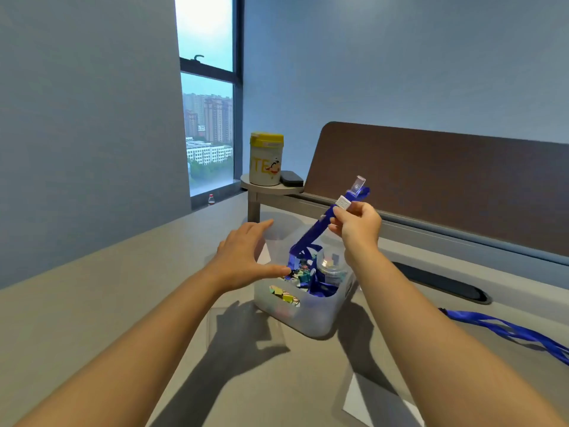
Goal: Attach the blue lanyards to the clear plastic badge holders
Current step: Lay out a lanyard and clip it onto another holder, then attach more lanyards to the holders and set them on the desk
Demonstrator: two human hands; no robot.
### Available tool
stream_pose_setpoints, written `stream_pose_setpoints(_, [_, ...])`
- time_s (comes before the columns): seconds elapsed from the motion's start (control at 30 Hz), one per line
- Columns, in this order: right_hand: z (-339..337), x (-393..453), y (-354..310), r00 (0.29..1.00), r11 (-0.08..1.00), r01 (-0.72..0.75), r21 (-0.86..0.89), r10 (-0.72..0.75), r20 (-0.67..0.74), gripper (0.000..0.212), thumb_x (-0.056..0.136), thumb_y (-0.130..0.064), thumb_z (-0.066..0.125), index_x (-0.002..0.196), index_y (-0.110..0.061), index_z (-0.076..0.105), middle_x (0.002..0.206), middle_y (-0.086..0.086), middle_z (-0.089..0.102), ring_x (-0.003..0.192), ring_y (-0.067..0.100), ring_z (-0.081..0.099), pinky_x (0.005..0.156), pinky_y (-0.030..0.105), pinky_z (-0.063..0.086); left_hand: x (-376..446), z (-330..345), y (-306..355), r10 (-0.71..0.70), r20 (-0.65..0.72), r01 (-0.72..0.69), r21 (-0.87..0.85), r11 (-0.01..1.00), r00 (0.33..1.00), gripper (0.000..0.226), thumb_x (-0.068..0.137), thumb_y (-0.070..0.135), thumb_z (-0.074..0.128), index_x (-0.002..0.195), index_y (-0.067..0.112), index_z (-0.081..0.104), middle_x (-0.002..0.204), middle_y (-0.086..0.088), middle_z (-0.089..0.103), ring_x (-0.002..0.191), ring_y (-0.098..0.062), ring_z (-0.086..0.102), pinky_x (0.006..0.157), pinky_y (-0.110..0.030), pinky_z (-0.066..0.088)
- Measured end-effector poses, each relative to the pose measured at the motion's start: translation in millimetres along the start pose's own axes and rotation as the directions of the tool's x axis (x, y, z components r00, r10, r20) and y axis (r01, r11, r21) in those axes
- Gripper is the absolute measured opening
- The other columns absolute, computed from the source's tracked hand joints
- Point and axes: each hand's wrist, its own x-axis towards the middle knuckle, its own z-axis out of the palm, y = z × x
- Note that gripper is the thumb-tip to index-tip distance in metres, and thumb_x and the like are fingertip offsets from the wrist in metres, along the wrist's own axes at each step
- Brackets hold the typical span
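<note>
I see the right hand (pixel 357 224) pinching a blue lanyard (pixel 311 238) above the bin (pixel 311 315); left hand (pixel 243 251) spread, empty; grey desk (pixel 92 303), window (pixel 209 118) beyond; strap slants up-right, clip topmost

Blue lanyard (pixel 311 238) (white clasp); yellow-lidded white canister (pixel 266 160)

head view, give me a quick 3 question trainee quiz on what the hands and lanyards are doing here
1. True or false: the right hand pinches the blue lanyard just below its clear clip.
2. The lanyard's lower end trails into: A) the translucent bin B) the yellow-lidded canister C) the round shelf
3. Fill in: the left hand is ____, fingers spread by the bin's rim.

Key: 1 true; 2 A; 3 open. More blue lanyards lie on the desk to the right.
</note>
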Motion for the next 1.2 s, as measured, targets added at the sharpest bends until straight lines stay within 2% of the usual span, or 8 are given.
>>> stream_pose_setpoints(0.13, [3.0,7.0,24.6,0.998,0.96,-0.001,-0.279,0.02,0.063,0.005,0.087,-0.004,0.056,0.091,-0.005,0.055,0.093,0.014,0.059,0.078,0.021,0.059,0.066,0.027,0.053,5.4,5.7,-5.7,0.001,0.011,0.0,-0.08,0.997,1.0,0.09,0.065,0.042,0.073,0.138,0.026,0.022,0.15,-0.002,0.025,0.136,-0.022,0.027,0.11,-0.046,0.029])
stream_pose_setpoints(0.23, [-0.8,3.5,39.4,0.963,0.78,0.006,-0.625,0.164,0.215,0.023,0.084,-0.004,0.06,0.065,-0.01,0.049,0.086,0.017,0.058,0.078,0.025,0.057,0.073,0.036,0.054,4.0,12.0,-6.0,0.007,0.019,-0.005,-0.142,0.99,1.0,0.089,0.064,0.039,0.074,0.137,0.025,0.025,0.149,-0.002,0.029,0.134,-0.022,0.03,0.107,-0.044,0.033])
stream_pose_setpoints(0.3, [-3.7,-3.5,40.8,0.926,0.694,0.044,-0.718,0.241,0.29,0.005,0.083,-0.005,0.062,0.078,-0.005,0.06,0.09,0.019,0.059,0.081,0.026,0.057,0.083,0.04,0.054,1.3,15.5,-4.5,0.012,0.022,-0.008,-0.172,0.985,1.0,0.087,0.065,0.037,0.074,0.137,0.024,0.027,0.148,-0.003,0.03,0.133,-0.023,0.031,0.107,-0.044,0.034])
stream_pose_setpoints(0.4, [-14.7,-12.6,33.9,0.913,0.692,0.109,-0.713,0.214,0.348,0.032,0.084,-0.009,0.062,0.115,-0.001,0.059,0.112,0.018,0.062,0.099,0.03,0.059,0.088,0.039,0.052,-5.1,20.1,3.3,0.034,0.023,-0.03,-0.167,0.985,0.999,0.086,0.067,0.043,0.071,0.137,0.024,0.027,0.147,-0.005,0.031,0.133,-0.024,0.031,0.109,-0.047,0.035])
stream_pose_setpoints(0.5, [-38.5,-28.2,17.5,0.931,0.707,0.18,-0.683,0.101,0.35,0.034,0.087,-0.013,0.058,0.119,-0.003,0.058,0.122,0.016,0.061,0.11,0.028,0.058,0.089,0.037,0.05,-15.1,23.9,21.5,0.054,0.033,-0.046,-0.188,0.981,0.998,0.089,0.063,0.053,0.065,0.138,0.023,0.027,0.147,-0.006,0.031,0.133,-0.025,0.031,0.108,-0.05,0.035])
stream_pose_setpoints(0.73, [-147.7,-74.8,-5.6,0.977,0.702,0.168,-0.692,-0.025,0.211,0.031,0.089,-0.017,0.055,0.117,-0.004,0.058,0.12,0.014,0.062,0.108,0.024,0.057,0.086,0.031,0.044,-48.7,58.3,95.2,0.24,0.138,-0.183,-0.334,0.925,0.961,0.079,0.071,0.046,0.063,0.138,0.023,0.025,0.149,-0.004,0.027,0.134,-0.025,0.03,0.107,-0.044,0.034])
stream_pose_setpoints(0.97, [-288.5,-117.7,-3.0,0.998,0.663,-0.066,-0.746,0.044,-0.05,0.028,0.089,-0.015,0.054,0.114,-0.003,0.06,0.118,0.014,0.063,0.107,0.024,0.057,0.088,0.032,0.044,-81.0,130.5,193.2,0.435,0.295,-0.306,-0.395,0.866,0.851,0.091,0.058,0.045,0.06,0.137,0.021,0.022,0.146,-0.006,0.027,0.129,-0.025,0.034,0.094,-0.029,0.035])
stream_pose_setpoints(1.2, [-395.0,-125.7,22.0,0.956,0.589,-0.279,-0.758,0.098,-0.276,0.023,0.087,-0.013,0.054,0.106,-0.002,0.061,0.114,0.014,0.064,0.096,0.024,0.058,0.08,0.033,0.044,-81.3,197.7,270.4,0.536,0.378,-0.435,-0.323,0.841,0.755,0.085,0.067,0.035,0.074,0.136,0.021,0.027,0.145,-0.003,0.032,0.13,-0.021,0.033,0.104,-0.034,0.032])
